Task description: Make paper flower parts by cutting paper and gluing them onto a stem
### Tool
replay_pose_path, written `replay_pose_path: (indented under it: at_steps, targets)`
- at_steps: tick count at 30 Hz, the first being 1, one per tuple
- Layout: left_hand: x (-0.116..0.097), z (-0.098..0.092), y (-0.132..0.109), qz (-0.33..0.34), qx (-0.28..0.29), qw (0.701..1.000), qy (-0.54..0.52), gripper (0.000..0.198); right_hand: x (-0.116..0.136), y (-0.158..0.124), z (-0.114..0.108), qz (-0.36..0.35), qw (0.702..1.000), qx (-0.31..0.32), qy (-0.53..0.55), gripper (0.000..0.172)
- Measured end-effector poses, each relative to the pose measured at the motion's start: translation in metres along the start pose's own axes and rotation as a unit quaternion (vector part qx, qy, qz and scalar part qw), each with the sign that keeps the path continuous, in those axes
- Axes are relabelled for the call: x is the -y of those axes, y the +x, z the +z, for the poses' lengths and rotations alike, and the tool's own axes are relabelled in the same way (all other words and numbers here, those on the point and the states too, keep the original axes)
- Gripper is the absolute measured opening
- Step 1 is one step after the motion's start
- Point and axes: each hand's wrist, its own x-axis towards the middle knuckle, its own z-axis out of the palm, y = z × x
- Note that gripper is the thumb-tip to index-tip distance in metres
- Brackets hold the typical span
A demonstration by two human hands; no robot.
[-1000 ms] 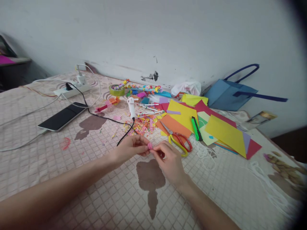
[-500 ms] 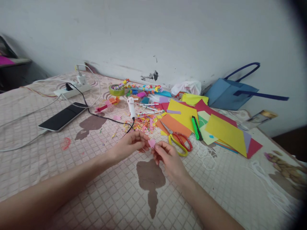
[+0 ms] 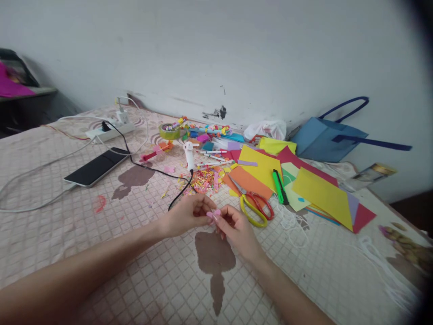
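My left hand (image 3: 187,214) and my right hand (image 3: 235,230) meet over the tiled pink cloth (image 3: 135,253), both pinching a small pink paper piece (image 3: 213,215) between fingertips. Scissors (image 3: 253,202) with yellow and red handles lie just right of my right hand, on an orange sheet. A heap of coloured paper scraps (image 3: 203,177) lies just beyond my hands. A black cable (image 3: 158,171) runs past my left hand.
Coloured paper sheets (image 3: 318,192) spread to the right with a green cutter (image 3: 278,185). A phone (image 3: 96,167) and power strip (image 3: 110,128) sit at left. Tape roll (image 3: 169,131), pens, a white glue gun (image 3: 188,153), blue bag (image 3: 324,135) near the wall. White string (image 3: 291,221) lies at right.
The view shifted slightly down and right. My hands stayed together on the pink piece, with the fingers working it; the right hand's fingers closed in nearer to the left.
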Motion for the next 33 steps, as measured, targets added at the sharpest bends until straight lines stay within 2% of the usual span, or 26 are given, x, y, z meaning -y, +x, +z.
replay_pose_path:
  at_steps: [3,5,8,10,13,15,16,19,23,26,33]
  targets:
    - [0.0,0.001,-0.001,0.017,0.032,0.999,0.031,0.022,-0.001,0.0,0.0,0.007,0.999,0.027,0.022,0.031]
    - [-0.002,-0.003,-0.003,0.022,0.032,0.998,0.057,0.023,-0.002,0.0,0.0,0.005,0.999,0.027,0.024,0.031]
    - [-0.011,-0.026,-0.009,0.035,-0.022,0.987,0.156,0.021,-0.004,0.0,0.0,-0.001,1.0,0.012,-0.012,0.032]
    - [-0.02,-0.053,-0.011,0.055,-0.094,0.955,0.275,0.018,-0.005,0.001,0.002,0.003,0.999,0.015,-0.035,0.033]
    - [-0.032,-0.101,-0.007,0.071,-0.181,0.876,0.441,0.014,-0.006,0.001,0.005,0.016,0.999,0.033,-0.041,0.033]
    - [-0.034,-0.128,0.003,0.059,-0.229,0.822,0.518,0.013,-0.008,0.001,0.007,0.018,0.998,0.038,-0.038,0.033]
    - [-0.033,-0.139,0.01,0.04,-0.236,0.8,0.55,0.014,-0.008,0.0,0.007,0.017,0.998,0.038,-0.037,0.032]
    - [-0.028,-0.16,0.032,0.013,-0.225,0.798,0.559,0.014,-0.012,0.0,0.008,0.02,0.999,0.039,-0.028,0.032]
    - [-0.023,-0.174,0.05,-0.031,-0.171,0.812,0.558,0.01,-0.014,0.0,0.006,0.03,0.998,0.049,-0.013,0.031]
    - [-0.022,-0.181,0.052,-0.048,-0.144,0.82,0.551,0.01,-0.014,0.001,0.006,0.031,0.998,0.055,-0.007,0.03]
    - [-0.013,-0.19,0.053,-0.041,-0.139,0.841,0.521,0.02,-0.011,0.002,0.007,0.044,0.998,0.047,0.01,0.032]
